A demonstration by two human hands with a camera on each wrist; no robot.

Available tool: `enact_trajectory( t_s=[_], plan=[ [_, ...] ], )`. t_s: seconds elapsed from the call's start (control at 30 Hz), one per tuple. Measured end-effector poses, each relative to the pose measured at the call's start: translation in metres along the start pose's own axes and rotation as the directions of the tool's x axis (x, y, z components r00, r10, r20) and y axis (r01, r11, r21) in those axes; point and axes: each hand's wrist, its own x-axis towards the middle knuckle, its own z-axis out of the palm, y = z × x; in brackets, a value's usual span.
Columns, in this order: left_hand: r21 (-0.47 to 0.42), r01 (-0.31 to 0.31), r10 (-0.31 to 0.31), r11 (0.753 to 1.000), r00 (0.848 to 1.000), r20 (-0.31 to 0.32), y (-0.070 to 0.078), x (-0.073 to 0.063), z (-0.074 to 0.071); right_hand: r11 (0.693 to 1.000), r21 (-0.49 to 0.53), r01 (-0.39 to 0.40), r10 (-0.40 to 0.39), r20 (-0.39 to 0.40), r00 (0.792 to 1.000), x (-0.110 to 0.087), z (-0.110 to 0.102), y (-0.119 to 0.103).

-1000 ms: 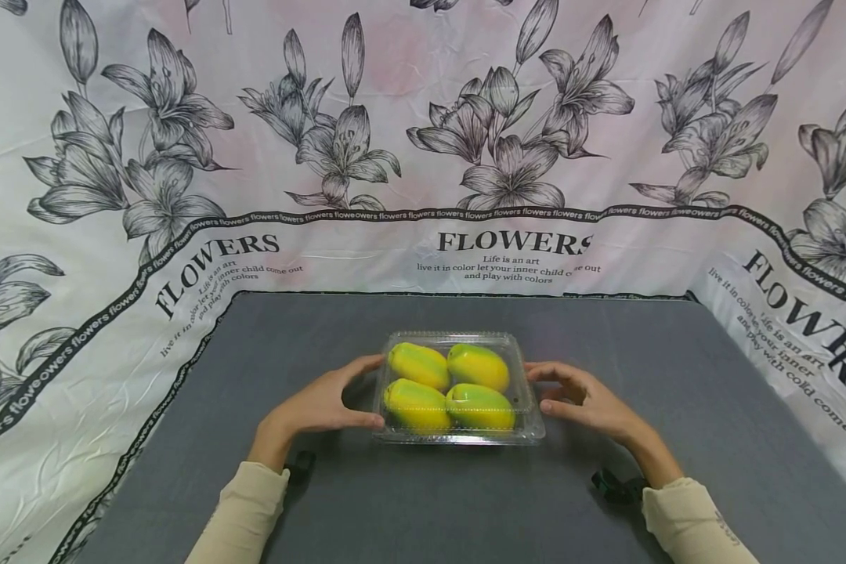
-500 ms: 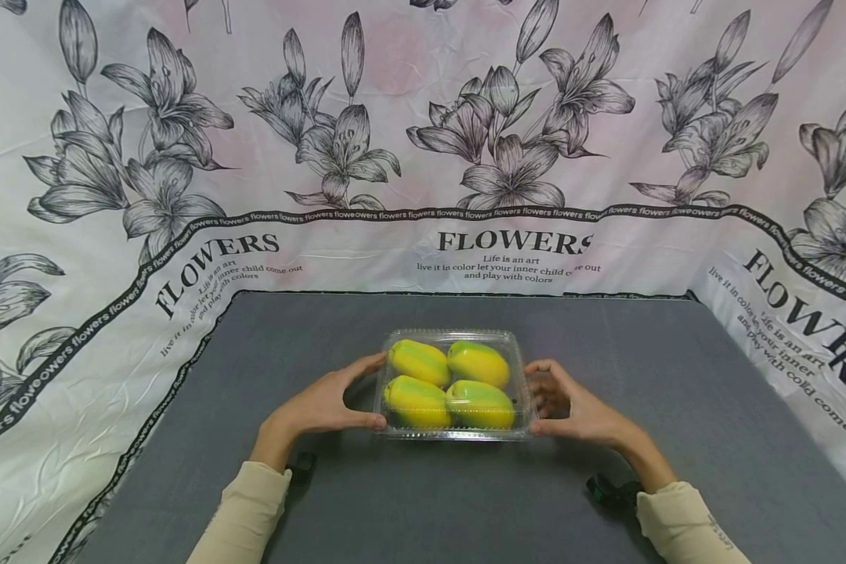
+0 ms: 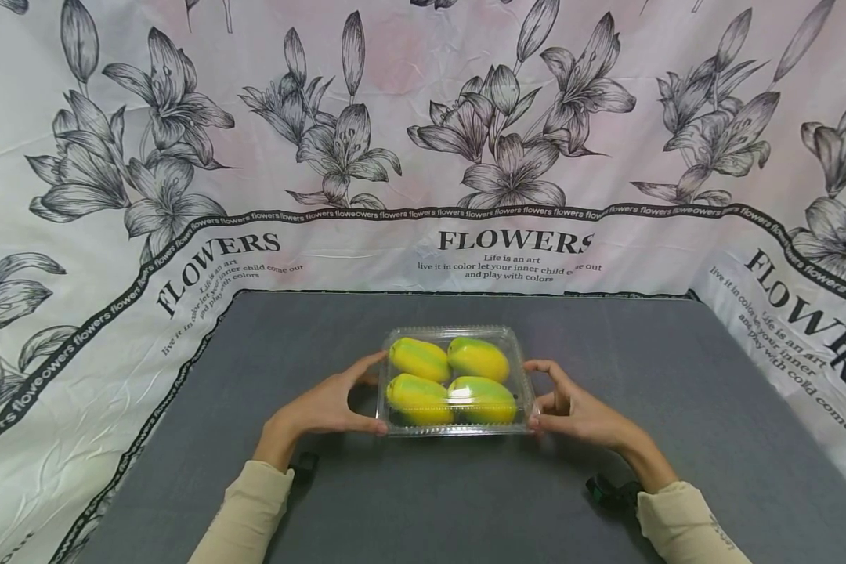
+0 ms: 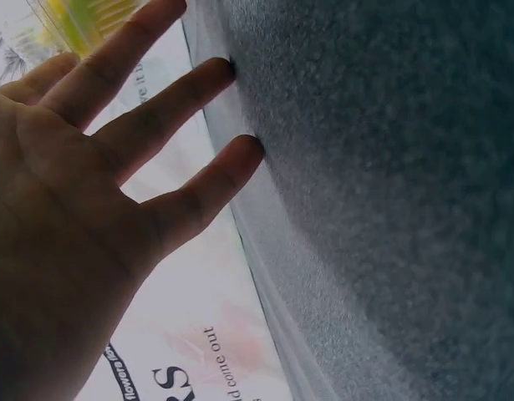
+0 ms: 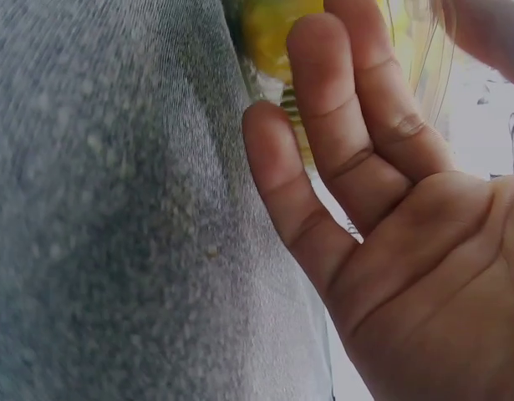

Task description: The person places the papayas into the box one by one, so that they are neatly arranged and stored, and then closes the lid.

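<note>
A clear plastic clamshell box (image 3: 423,430) with several yellow-green mangoes (image 3: 419,359) inside is in the middle of the head view, its lid down. My left hand (image 3: 320,403) holds the box's left side, thumb at the front corner and index finger farther back. On the opposite side, my right hand (image 3: 585,411) grips the right edge, with the thumb at the front corner. The left wrist view shows the other fingers (image 4: 198,192) of that hand spread beside the table. Curved fingers (image 5: 323,92) of the right hand reach the box in the right wrist view.
A grey cloth-covered table (image 3: 437,501) lies under the box. White curtains (image 3: 366,258) printed with flowers and lettering stand behind it and along both sides. A dark wrist device (image 3: 609,492) hangs under the right forearm; another (image 3: 303,468) is under the left.
The box has shifted slightly up and away in the head view, and its right front corner has drawn inward. My right hand's thumb has closed in on that corner; the left hand has barely moved.
</note>
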Motion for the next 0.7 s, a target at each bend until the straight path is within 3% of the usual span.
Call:
enact_trajectory(
  t_s=[0.17,0.37,0.53,0.6,0.7],
  plan=[
    [-0.042,0.001,0.000,0.999,1.000,0.017,0.0034,-0.0002,0.0003,0.999,0.046,-0.006,0.005,0.011,1.000,-0.0005,-0.0008,-0.0004],
    [-0.112,-0.056,0.065,0.992,0.995,0.074,0.0012,0.0033,0.0012,0.996,0.085,0.002,-0.004,0.028,1.000,-0.0005,-0.0003,-0.0010],
    [-0.279,-0.093,0.131,0.956,0.984,0.121,-0.0031,0.0071,0.0039,0.996,0.087,0.002,-0.006,0.041,0.999,-0.0005,0.0002,-0.0034],
    [-0.348,-0.077,0.130,0.934,0.983,0.131,-0.0041,0.0079,0.0048,0.996,0.090,-0.003,-0.001,0.044,0.999,-0.0002,0.0005,-0.0035],
    [-0.378,-0.057,0.115,0.924,0.985,0.132,-0.0046,0.0087,0.0054,0.995,0.095,-0.012,0.008,0.037,0.999,-0.0001,0.0010,-0.0035]
  ],
)
